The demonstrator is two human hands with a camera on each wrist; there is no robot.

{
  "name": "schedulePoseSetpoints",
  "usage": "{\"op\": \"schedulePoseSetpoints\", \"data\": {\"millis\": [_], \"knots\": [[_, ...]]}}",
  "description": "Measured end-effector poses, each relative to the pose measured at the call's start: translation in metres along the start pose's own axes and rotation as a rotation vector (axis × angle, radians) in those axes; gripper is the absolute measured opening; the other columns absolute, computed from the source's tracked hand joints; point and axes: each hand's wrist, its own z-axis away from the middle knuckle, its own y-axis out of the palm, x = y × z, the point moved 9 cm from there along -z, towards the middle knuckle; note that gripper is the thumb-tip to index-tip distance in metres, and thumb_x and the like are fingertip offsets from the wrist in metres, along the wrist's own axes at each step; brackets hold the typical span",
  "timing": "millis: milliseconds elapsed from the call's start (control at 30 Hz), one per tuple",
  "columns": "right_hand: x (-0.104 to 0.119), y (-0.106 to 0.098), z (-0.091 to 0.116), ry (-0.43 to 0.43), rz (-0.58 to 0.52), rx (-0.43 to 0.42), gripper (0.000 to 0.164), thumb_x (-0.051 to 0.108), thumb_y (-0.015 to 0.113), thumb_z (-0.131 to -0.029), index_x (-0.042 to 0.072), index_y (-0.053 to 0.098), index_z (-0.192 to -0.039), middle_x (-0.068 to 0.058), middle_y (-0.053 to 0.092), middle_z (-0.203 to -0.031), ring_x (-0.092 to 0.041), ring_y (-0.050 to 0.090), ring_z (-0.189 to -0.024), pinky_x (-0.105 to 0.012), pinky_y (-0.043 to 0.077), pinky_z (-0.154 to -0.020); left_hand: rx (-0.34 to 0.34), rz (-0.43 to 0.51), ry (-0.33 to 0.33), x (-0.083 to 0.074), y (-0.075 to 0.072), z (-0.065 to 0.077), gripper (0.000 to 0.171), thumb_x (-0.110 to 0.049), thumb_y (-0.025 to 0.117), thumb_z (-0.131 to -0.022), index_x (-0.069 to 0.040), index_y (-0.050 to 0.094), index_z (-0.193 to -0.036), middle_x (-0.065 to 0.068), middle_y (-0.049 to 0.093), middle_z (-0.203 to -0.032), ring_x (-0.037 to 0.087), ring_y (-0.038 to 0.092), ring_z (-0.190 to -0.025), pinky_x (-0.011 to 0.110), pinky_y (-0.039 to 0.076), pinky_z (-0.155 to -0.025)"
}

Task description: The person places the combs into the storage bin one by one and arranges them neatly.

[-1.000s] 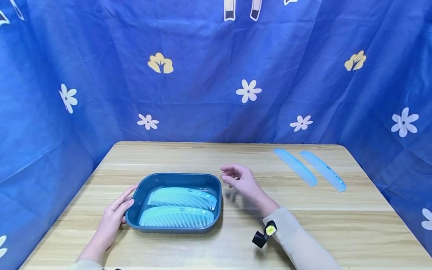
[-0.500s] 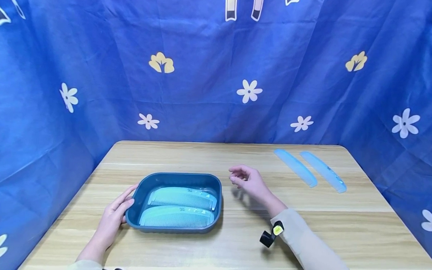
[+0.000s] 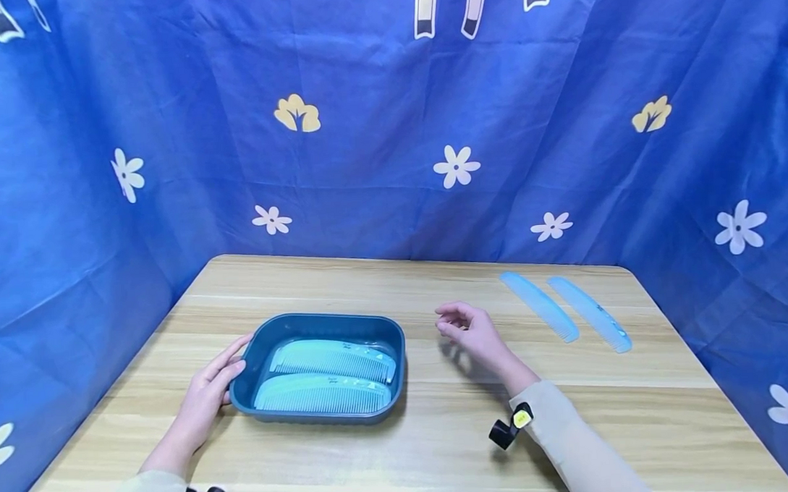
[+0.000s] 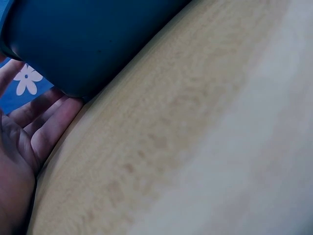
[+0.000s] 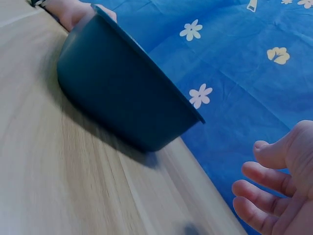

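A dark teal plastic basin point(image 3: 318, 419) stands on the table at centre left, with two light blue combs point(image 3: 333, 358) lying side by side in it. My left hand point(image 3: 206, 390) grips the basin's left end, the thumb at the rim. In the left wrist view, the fingers point(image 4: 58, 120) of that hand touch the basin's outer wall low down by the tabletop. My right hand point(image 3: 475, 334) hovers over the table to the right of the basin, apart from it. Its fingers are loosely curled and hold nothing, as the right wrist view also shows.
Two more blue combs, a left one point(image 3: 539, 306) and a right one point(image 3: 590, 313), lie slanted on the wooden table point(image 3: 635, 426) at the back right. A blue patterned cloth point(image 3: 364, 131) rises behind the table and along both its sides.
My right hand has moved to the right, away from the basin. The left hand, the basin and the combs have stayed in place.
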Motion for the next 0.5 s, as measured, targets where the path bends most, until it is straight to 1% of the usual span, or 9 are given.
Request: {"op": "schedulePoseSetpoints", "data": {"millis": [33, 133, 300, 467, 500], "knots": [[-0.001, -0.002, 0.000, -0.004, 0.003, -0.003, 0.028, -0.004, 0.060, -0.086, -0.015, 0.055, -0.112, -0.026, 0.060, -0.094, -0.026, 0.058, -0.078, -0.042, 0.052, -0.070, -0.001, 0.001, -0.001, 0.000, 0.000, 0.000, 0.046, -0.028, 0.046, -0.099, -0.019, 0.038, -0.144, -0.013, 0.053, -0.117, 0.006, 0.061, -0.088, 0.026, 0.053, -0.064], [-0.013, -0.008, -0.002, 0.000, 0.006, -0.013, 0.028, -0.002, 0.061, -0.086, -0.014, 0.056, -0.112, -0.023, 0.061, -0.093, -0.023, 0.057, -0.077, -0.034, 0.052, -0.067, -0.001, 0.008, -0.003, 0.001, 0.000, 0.000, 0.046, -0.028, 0.046, -0.099, -0.019, 0.038, -0.143, -0.012, 0.054, -0.116, 0.006, 0.061, -0.087, 0.026, 0.053, -0.064], [-0.036, -0.020, -0.006, 0.009, 0.012, -0.027, 0.031, 0.004, 0.064, -0.086, -0.010, 0.058, -0.113, -0.016, 0.062, -0.092, -0.019, 0.057, -0.076, -0.029, 0.051, -0.065, 0.000, 0.010, 0.001, 0.000, 0.000, -0.001, 0.046, -0.027, 0.046, -0.099, -0.019, 0.038, -0.143, -0.012, 0.054, -0.115, 0.006, 0.061, -0.087, 0.027, 0.053, -0.064], [-0.041, -0.031, -0.005, 0.009, 0.031, -0.059, 0.031, 0.005, 0.066, -0.085, -0.008, 0.059, -0.112, -0.016, 0.063, -0.092, -0.018, 0.057, -0.078, -0.025, 0.050, -0.068, 0.003, 0.012, 0.003, 0.001, 0.000, 0.000, 0.046, -0.027, 0.046, -0.099, -0.019, 0.038, -0.144, -0.016, 0.054, -0.117, 0.006, 0.061, -0.088, 0.027, 0.053, -0.064], [-0.038, -0.032, -0.004, 0.010, 0.040, -0.061, 0.031, 0.004, 0.065, -0.085, -0.009, 0.059, -0.112, -0.017, 0.062, -0.092, -0.019, 0.057, -0.079, -0.024, 0.050, -0.068, 0.004, 0.014, 0.004, 0.001, 0.000, 0.000, 0.046, -0.027, 0.046, -0.099, -0.019, 0.038, -0.144, -0.016, 0.054, -0.117, 0.006, 0.061, -0.088, 0.027, 0.054, -0.065]]}}
